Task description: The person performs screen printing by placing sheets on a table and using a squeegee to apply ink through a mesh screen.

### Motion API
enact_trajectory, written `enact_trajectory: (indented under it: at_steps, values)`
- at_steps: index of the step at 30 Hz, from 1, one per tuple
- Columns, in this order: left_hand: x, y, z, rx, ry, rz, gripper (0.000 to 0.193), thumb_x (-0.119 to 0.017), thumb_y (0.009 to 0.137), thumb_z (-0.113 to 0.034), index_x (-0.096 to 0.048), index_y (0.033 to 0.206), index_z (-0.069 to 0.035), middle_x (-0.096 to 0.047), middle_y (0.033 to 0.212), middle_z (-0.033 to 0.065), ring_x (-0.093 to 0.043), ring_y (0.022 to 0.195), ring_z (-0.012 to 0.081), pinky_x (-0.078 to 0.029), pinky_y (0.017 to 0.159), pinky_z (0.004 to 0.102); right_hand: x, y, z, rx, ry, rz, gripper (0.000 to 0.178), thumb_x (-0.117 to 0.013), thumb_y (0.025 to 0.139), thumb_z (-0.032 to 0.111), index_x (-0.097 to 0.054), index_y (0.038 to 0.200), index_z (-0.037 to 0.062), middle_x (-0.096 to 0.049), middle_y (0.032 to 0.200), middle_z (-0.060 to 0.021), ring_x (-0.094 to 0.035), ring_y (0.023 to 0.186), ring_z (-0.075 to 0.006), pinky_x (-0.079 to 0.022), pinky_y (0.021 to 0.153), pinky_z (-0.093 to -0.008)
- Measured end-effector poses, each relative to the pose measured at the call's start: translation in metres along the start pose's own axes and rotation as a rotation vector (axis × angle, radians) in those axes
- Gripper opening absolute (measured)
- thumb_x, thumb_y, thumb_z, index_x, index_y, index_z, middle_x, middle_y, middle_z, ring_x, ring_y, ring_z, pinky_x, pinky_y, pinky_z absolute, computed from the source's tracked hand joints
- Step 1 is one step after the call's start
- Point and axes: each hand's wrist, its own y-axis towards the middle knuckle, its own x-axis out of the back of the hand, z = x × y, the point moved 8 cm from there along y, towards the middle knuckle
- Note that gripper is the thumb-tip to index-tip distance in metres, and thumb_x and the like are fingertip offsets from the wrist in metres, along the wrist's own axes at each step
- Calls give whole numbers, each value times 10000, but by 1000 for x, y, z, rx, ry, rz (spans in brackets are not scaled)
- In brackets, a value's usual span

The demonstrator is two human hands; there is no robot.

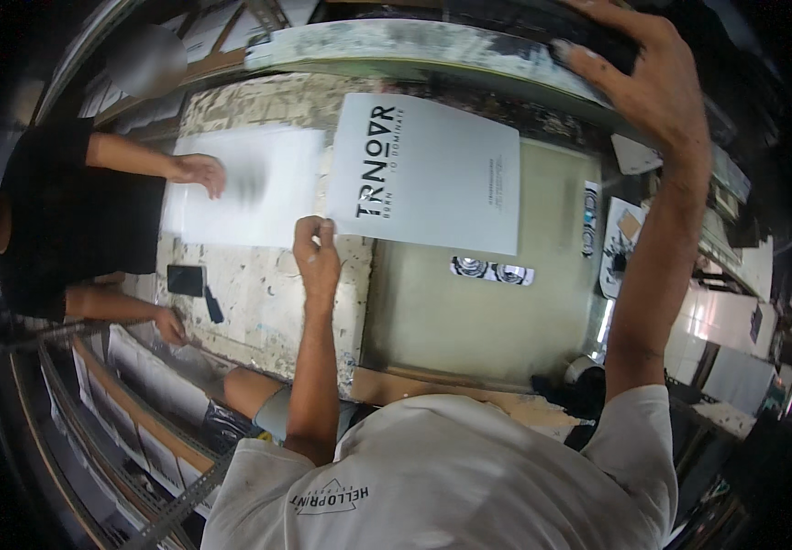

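My left hand (316,261) pinches the near left corner of a white printed sheet (451,174) with black lettering. The sheet is held over the pale, flat printing surface (469,330). Raised at the far right, my right hand (639,78) is closed round the edge of a tilted screen-printing frame (414,46), its thumb on the near side. The frame is lifted above the far side of the table and smeared with white and dark paint. Below the sheet, a small strip with round patterns (492,269) lies on the pale surface.
At the left a co-worker in black has one hand (199,174) over a blurred white sheet (272,202). A dark phone-like slab (187,280) lies on the paint-spotted table (276,302). Another patterned strip (589,220) sits at the right. Racks of frames (139,412) stand at lower left.
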Motion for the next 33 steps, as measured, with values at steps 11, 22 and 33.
enact_trajectory:
  at_steps: [11, 22, 33]
  values:
    - [176, 32, 72, -56, 544, -658, 239, -675, 919, -138, -643, 1080, 36, -656, 1056, 176, -568, 1024, 361, -446, 920, 449, -3, -4, -23, -37, 78, 30, 538, -824, 750, 412, -738, 1203, 134, -719, 1112, -199, -693, 1016, -314, -519, 913, -395]
    - [32, 25, 55, -119, 577, 26, 284, -698, 845, -50, -725, 1128, -65, -741, 1106, 129, -687, 1086, 314, -456, 1029, 486, -5, 1, -37, -67, 2, 45, 541, -839, 768, 330, -710, 1226, 72, -667, 1185, -203, -637, 1118, -332, -475, 987, -403]
    - [77, 53, 49, -117, 267, -410, 59, -725, 839, -132, -751, 840, -80, -768, 994, 66, -674, 1128, 314, -442, 942, 422, -38, -14, -92, 30, 78, 28, 516, -786, 837, 265, -630, 1263, 20, -614, 1257, -203, -561, 1222, -354, -409, 1063, -451]
